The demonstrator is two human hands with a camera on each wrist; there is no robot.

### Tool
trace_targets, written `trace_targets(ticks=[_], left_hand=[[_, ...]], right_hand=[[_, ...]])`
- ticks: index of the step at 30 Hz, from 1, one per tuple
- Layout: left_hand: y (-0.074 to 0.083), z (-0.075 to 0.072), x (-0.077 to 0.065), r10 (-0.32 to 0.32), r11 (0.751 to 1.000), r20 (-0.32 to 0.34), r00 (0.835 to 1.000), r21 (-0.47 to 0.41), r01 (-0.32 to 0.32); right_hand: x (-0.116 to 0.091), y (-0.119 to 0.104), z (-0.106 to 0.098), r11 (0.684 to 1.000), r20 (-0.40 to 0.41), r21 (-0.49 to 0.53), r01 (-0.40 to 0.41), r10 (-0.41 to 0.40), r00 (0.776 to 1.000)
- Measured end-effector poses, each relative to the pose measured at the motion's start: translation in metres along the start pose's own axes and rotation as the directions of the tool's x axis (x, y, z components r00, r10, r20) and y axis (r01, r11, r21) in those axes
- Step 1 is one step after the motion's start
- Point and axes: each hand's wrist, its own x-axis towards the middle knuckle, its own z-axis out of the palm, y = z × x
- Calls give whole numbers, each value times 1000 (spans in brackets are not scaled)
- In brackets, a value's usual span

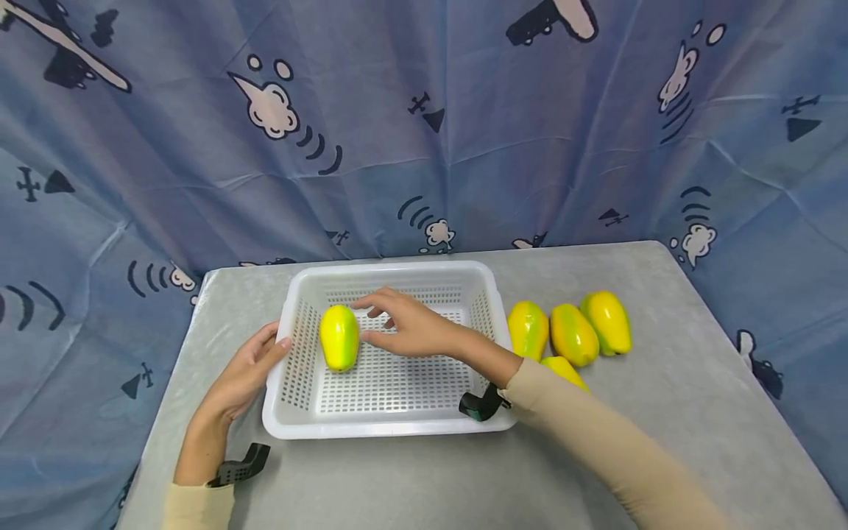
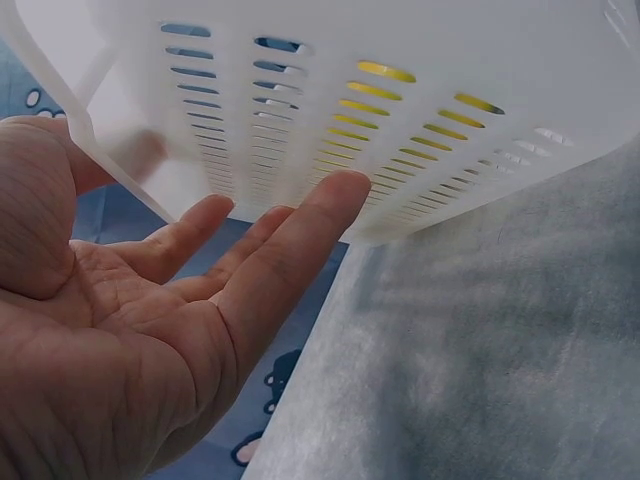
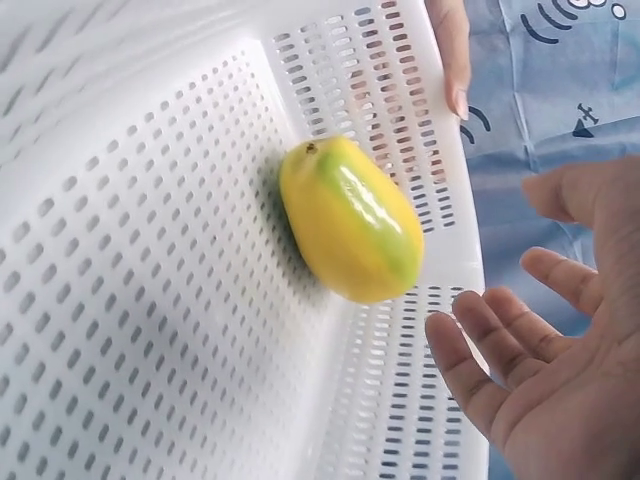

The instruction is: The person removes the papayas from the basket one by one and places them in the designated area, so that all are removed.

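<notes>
A yellow-green papaya (image 1: 339, 338) lies inside a white perforated plastic basket (image 1: 391, 430), near its left wall. My right hand (image 1: 407, 324) hovers over the basket just right of that papaya, fingers spread and holding nothing; the right wrist view shows a gap between the fingers (image 3: 455, 350) and the fruit. At the basket's left side, my left hand (image 1: 248, 368) holds the rim, thumb over the edge and fingers along the outer wall. Through the wall slots in the left wrist view, yellow shows from the papaya (image 2: 370, 105).
To the right of the basket, several more papayas (image 1: 573, 336) lie on the grey tabletop (image 1: 676, 412), one partly hidden by the right forearm. A blue patterned curtain (image 1: 371, 147) hangs behind and beside the table.
</notes>
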Motion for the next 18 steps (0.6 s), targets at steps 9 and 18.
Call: trace_targets(ticks=[9,18], left_hand=[[1,-1,-1,0,1000,-9,1000,3,0],[-1,-1,-1,11,1000,-1,1000,-3,-11]], right_hand=[[19,4,12,998,3,-32,-48,48,999],[32,9,23,987,-46,-82,-139,135,990]])
